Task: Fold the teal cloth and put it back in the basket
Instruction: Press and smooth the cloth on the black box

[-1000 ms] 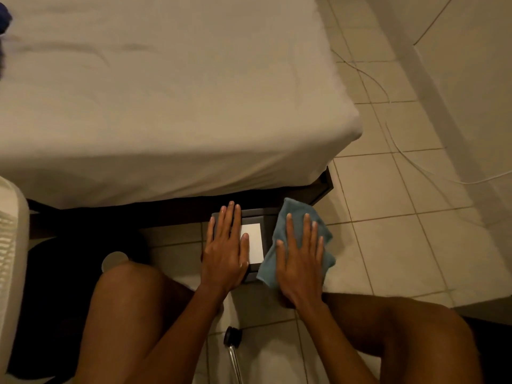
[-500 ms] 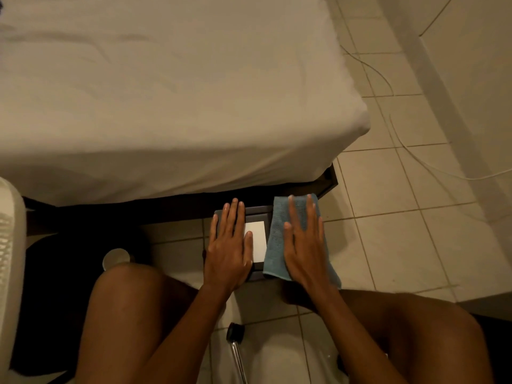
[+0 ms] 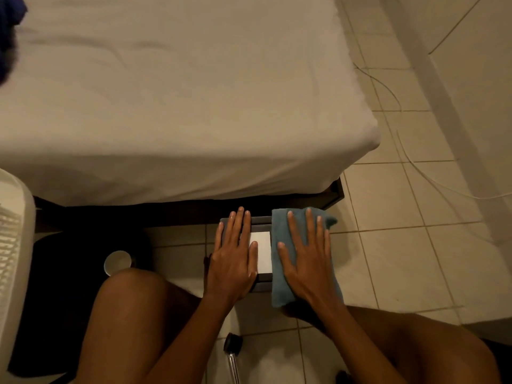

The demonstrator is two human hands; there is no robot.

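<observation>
The teal cloth (image 3: 279, 292) lies folded into a narrow strip over the right side of a small dark box (image 3: 261, 220) with a white panel (image 3: 263, 253), on the floor by the bed. My right hand (image 3: 307, 259) rests flat on the cloth, fingers spread. My left hand (image 3: 232, 259) lies flat on the left part of the box, fingers apart, holding nothing. The cloth's far right corner sticks up a little. No basket is clearly in view.
A bed with a white sheet (image 3: 180, 106) fills the upper view. A white slatted object (image 3: 13, 245) stands at the left edge. A small white cup (image 3: 117, 262) sits on the floor left of my knee. A cable (image 3: 415, 162) runs across the tiles. A metal rod (image 3: 232, 358) lies between my legs.
The cloth has gone from a skewed, loose shape to a straighter strip. My right hand slid over it and now lies flat; my left hand stayed on the box.
</observation>
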